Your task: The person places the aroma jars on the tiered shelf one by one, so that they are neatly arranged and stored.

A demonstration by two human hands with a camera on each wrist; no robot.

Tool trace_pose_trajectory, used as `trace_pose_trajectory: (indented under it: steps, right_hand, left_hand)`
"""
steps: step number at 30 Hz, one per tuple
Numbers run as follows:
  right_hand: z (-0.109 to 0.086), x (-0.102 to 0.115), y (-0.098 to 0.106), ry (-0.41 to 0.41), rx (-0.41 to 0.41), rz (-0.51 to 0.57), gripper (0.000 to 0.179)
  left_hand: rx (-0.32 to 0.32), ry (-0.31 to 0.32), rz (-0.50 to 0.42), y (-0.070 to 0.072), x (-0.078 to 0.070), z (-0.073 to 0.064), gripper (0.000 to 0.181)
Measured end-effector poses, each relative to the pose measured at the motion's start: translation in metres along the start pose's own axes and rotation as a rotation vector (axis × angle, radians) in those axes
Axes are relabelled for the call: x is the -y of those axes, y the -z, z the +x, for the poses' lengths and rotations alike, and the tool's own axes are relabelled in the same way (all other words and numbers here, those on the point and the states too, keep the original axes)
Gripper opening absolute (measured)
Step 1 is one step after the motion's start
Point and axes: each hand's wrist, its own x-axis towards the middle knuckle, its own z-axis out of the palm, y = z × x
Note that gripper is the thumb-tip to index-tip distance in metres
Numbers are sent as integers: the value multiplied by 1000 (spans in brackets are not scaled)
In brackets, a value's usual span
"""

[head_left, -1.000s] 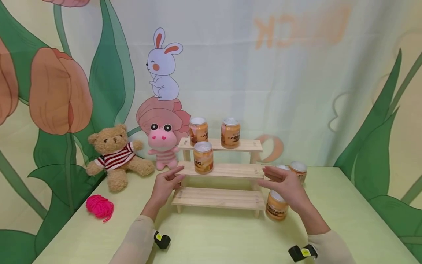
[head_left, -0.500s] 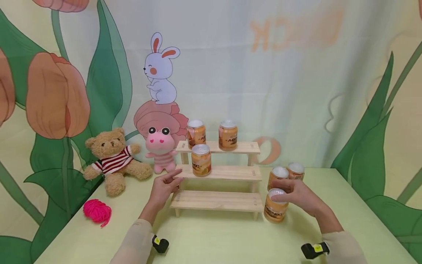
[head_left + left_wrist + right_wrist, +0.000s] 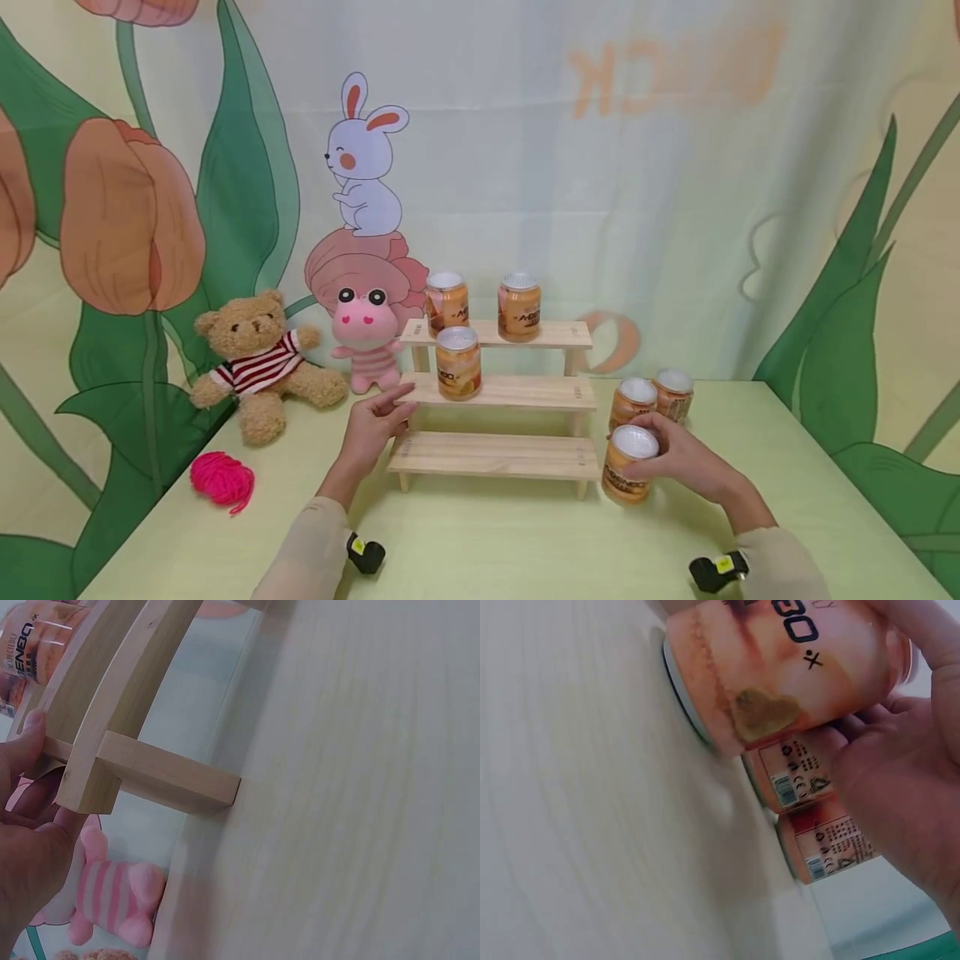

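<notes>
A three-tier wooden shelf (image 3: 495,454) stands in the middle of the table. At the left end of its middle tier, my left hand (image 3: 373,427) grips the edge, the thumb along it and fingers curled behind in the left wrist view. My right hand (image 3: 686,458) holds an orange-labelled jar (image 3: 626,471) with a silver lid, thumb and fingers around its upper part. Its base is close to the tabletop, right of the shelf. Two similar jars stand on the top tier, including one jar (image 3: 519,308) near its centre, and another jar (image 3: 459,364) sits on the middle tier.
Behind the held jar stand two more jars, a nearer jar (image 3: 632,400) and a farther jar (image 3: 674,393). At left are a teddy bear (image 3: 258,358), a pink plush toy (image 3: 367,342) and a ball of pink yarn (image 3: 222,481). A printed curtain (image 3: 675,208) hangs behind the table.
My right hand has left the shelf's right end, moved right and down to the nearest jar, and closed around it. The left hand has stayed at the shelf's left end.
</notes>
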Motion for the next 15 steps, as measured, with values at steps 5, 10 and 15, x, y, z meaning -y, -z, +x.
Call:
trace_pose_trajectory:
  steps: [5, 10, 15]
  right_hand:
    - [0, -10, 5, 11, 6, 68, 62]
    - [-2, -12, 7, 20, 2, 109, 69]
    - [-2, -13, 8, 6, -23, 112, 66]
  left_hand:
    - [-2, -4, 6, 0, -2, -3, 38]
    - [-13, -15, -1, 1, 9, 4, 39]
    - [-18, -23, -7, 0, 10, 4, 37]
